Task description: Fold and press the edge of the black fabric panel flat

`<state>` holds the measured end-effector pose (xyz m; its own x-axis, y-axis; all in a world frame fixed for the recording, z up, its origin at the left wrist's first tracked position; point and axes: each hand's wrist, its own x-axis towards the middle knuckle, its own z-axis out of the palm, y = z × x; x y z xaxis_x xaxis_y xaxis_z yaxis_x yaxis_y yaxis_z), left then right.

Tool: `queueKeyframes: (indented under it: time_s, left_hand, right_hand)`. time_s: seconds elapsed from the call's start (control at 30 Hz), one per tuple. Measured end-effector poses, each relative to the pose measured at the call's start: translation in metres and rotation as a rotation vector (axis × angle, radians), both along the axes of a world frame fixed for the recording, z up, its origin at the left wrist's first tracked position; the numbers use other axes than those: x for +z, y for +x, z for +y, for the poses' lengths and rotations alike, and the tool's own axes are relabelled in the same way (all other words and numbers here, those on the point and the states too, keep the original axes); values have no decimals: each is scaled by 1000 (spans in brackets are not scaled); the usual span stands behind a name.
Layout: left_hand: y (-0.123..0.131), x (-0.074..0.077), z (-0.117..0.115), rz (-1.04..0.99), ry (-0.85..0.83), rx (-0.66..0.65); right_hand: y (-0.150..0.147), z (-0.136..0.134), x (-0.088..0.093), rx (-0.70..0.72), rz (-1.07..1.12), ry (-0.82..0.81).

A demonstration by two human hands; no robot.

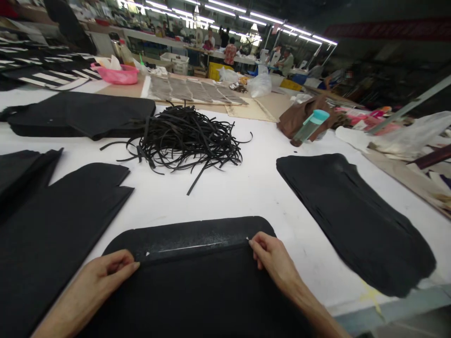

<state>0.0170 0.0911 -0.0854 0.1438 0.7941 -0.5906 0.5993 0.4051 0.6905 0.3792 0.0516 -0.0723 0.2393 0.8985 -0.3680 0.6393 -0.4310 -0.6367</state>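
A black fabric piece [197,281] with rounded far corners lies on the white table [246,188] right in front of me. A thin pale strip [197,246] runs across it near its far edge. My left hand [112,270] pinches the strip's left end, fingers closed on the fabric. My right hand [271,256] pinches the strip's right end, fingers pressed together. Beyond them lies a tangled heap of black strips [186,138].
Stacks of black cut pieces lie at left [52,225], far left [81,115] and right [352,220]. A teal-capped bottle [310,126] leans on brown cloth. A pink basin [118,74] stands at the back. People work at distant tables.
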Motion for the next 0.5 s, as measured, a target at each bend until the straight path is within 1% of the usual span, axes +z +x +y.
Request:
queueKeyframes:
  time_s: [0.1, 0.2, 0.37, 0.5]
  left_hand:
    - [-1, 0, 1, -14, -52, 32]
    - [-2, -2, 2, -11, -51, 40]
    - [-4, -7, 1, 7, -25, 11]
    - [-3, -5, 1, 25, -28, 5]
  right_hand:
    - [-4, -2, 6, -2, -104, -21]
    - [-7, -3, 10, 3, -159, -31]
    - [-7, -2, 5, 7, -179, -2]
    - [-8, 0, 3, -1, -186, -5]
